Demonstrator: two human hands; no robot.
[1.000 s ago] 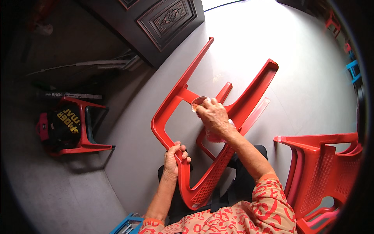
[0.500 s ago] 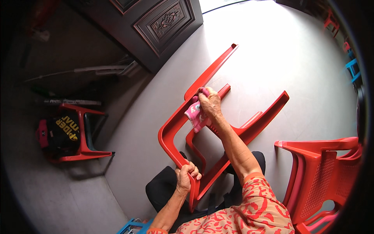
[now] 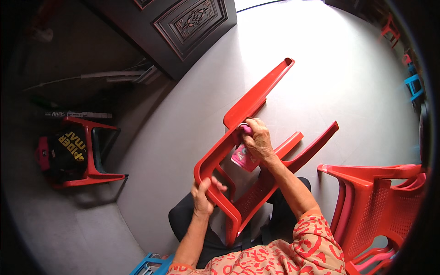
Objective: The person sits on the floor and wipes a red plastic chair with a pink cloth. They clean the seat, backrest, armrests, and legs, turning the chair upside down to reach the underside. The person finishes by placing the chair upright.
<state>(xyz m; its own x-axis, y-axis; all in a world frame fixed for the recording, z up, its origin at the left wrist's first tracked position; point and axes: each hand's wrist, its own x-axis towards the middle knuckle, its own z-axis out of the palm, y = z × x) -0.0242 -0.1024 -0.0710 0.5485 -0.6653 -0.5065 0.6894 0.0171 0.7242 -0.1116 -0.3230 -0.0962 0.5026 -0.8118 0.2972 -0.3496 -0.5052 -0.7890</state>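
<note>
I sat with a red plastic chair (image 3: 243, 151) turned over across my lap, its legs pointing away from me toward the pale floor (image 3: 321, 68). My left hand (image 3: 204, 195) was closed around the chair's near rim, steadying it. My right hand (image 3: 259, 140) was curled around a pink cloth (image 3: 244, 158), pressing it against the chair's long upper leg, just where that leg meets the seat frame.

Compared with a second earlier, the chair had swung round in my lap: its long leg now reached farther up and to the right, and my right hand with the cloth had slid along the frame to a new patch. The cloth, barely seen a second before, now hung out below my palm. I judged the wiping was moving section by section, with much of the chair not yet reached.

To the right of the overturned chair stood a stack of red chairs (image 3: 380, 206), close to my right elbow, which could crowd any wider swing. Far to the left of the chair stood another red chair (image 3: 87, 151) carrying a dark bag (image 3: 64, 153). Beyond the chair's top leg rose a dark carved door (image 3: 188, 23). Below the chair, near my left forearm, sat a blue crate edge (image 3: 151, 265).
</note>
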